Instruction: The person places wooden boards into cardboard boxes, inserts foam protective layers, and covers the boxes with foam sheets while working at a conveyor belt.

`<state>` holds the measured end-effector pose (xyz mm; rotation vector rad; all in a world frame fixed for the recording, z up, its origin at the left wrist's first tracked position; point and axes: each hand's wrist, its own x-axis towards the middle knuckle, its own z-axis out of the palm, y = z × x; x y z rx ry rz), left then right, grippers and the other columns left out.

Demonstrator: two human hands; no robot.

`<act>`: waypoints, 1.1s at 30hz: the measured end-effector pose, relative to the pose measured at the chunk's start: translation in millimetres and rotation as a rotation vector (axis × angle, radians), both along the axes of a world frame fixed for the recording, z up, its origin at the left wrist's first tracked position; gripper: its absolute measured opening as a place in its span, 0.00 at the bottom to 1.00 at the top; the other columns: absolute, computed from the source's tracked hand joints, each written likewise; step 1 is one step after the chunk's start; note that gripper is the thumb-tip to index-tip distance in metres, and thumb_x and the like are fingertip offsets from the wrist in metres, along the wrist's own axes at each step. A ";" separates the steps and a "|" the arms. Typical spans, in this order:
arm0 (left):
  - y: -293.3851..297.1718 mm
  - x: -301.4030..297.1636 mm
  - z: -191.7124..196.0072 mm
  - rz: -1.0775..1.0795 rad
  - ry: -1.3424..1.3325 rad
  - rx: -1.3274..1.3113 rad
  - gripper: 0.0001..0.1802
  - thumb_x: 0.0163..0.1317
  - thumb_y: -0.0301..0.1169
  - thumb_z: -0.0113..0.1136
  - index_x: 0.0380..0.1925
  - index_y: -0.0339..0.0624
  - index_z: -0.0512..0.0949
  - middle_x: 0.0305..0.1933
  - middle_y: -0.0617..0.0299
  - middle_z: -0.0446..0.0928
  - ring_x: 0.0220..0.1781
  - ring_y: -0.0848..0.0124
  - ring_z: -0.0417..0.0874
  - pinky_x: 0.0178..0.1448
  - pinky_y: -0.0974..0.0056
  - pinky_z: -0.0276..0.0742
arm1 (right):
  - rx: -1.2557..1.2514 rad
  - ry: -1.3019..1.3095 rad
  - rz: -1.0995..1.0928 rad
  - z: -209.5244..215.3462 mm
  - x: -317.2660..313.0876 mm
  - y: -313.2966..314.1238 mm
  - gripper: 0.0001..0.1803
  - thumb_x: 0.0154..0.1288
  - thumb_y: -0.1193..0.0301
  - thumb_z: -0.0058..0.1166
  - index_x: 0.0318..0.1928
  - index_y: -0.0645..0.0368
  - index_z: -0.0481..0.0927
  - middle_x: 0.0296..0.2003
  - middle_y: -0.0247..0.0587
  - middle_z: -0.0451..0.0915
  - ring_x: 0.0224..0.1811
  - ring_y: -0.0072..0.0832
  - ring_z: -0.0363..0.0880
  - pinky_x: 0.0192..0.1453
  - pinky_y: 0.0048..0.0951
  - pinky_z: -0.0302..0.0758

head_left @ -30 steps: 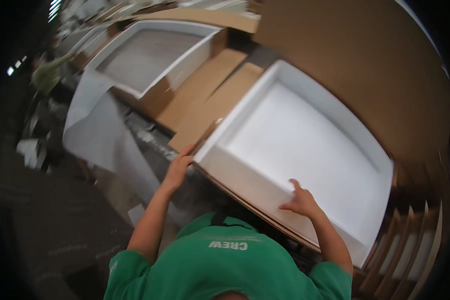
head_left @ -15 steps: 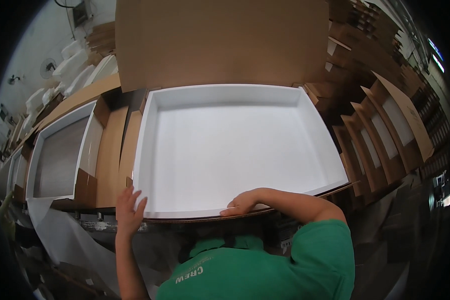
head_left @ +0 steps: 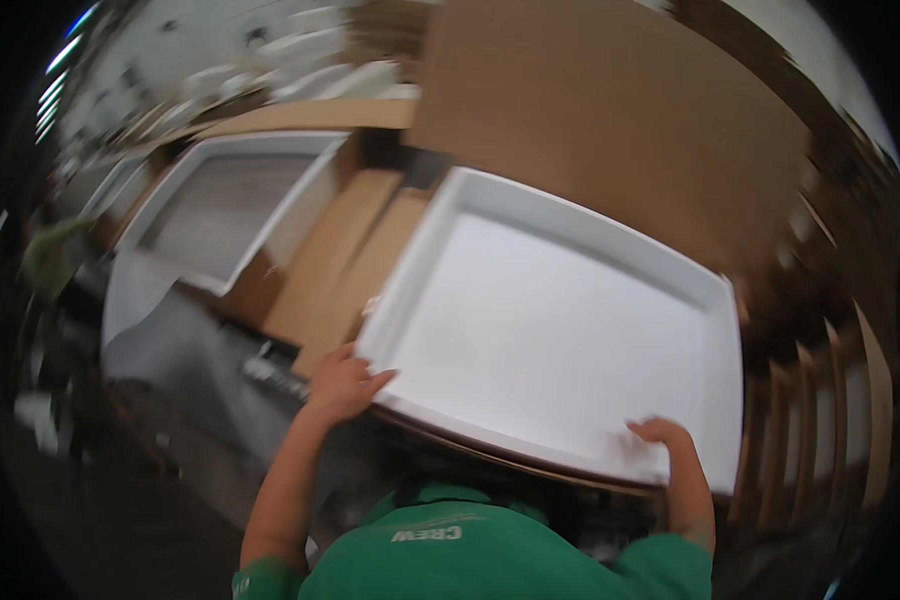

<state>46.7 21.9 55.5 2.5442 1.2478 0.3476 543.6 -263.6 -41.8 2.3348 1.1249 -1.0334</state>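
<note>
A large white shallow tray-like panel (head_left: 550,340) with raised sides rests in an open brown cardboard box, its tall lid flap (head_left: 610,120) standing up at the far side. My left hand (head_left: 340,388) is at the near left corner of the white tray, thumb and fingers apart, the thumb along the rim. Over the near right part of the tray is my right hand (head_left: 660,440), blurred by motion, fingers apart, with nothing seen in it. Whether the left fingertips press on the cardboard edge is hard to make out.
To the left another white-framed tray (head_left: 225,210) lies in a box, with translucent wrapping sheet (head_left: 160,310) hanging off its front. Cardboard flaps (head_left: 335,260) lie between the boxes. Cardboard dividers (head_left: 805,430) stand at the right. A person (head_left: 55,260) is at the far left.
The view has turned to the left. My right hand has left the tray's near rim and moved right over its inside. My left hand has come against the near left corner.
</note>
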 end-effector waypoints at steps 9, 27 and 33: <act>2.6 -9.6 12.4 -0.005 0.200 -0.083 0.33 0.59 0.58 0.41 0.17 0.39 0.80 0.40 0.52 0.78 0.58 0.55 0.66 0.61 0.57 0.57 | 0.111 0.087 0.265 38.9 -51.8 62.4 0.27 0.62 0.49 0.38 0.47 0.58 0.76 0.45 0.49 0.76 0.53 0.42 0.70 0.59 0.35 0.63; -23.1 -12.7 -4.7 0.296 -0.919 -0.915 0.32 0.59 0.53 0.43 0.53 0.38 0.66 0.56 0.59 0.65 0.57 0.67 0.63 0.62 0.66 0.54 | -0.025 0.536 0.095 40.2 -108.2 44.5 0.25 0.65 0.54 0.40 0.50 0.61 0.74 0.43 0.40 0.78 0.47 0.25 0.72 0.54 0.26 0.66; -37.0 39.2 -75.8 0.332 -0.785 -0.869 0.36 0.59 0.51 0.46 0.56 0.31 0.61 0.59 0.47 0.63 0.63 0.60 0.60 0.65 0.65 0.53 | -0.208 0.604 -0.217 56.3 -66.5 25.5 0.20 0.61 0.61 0.48 0.50 0.60 0.75 0.42 0.41 0.77 0.45 0.24 0.73 0.49 0.29 0.70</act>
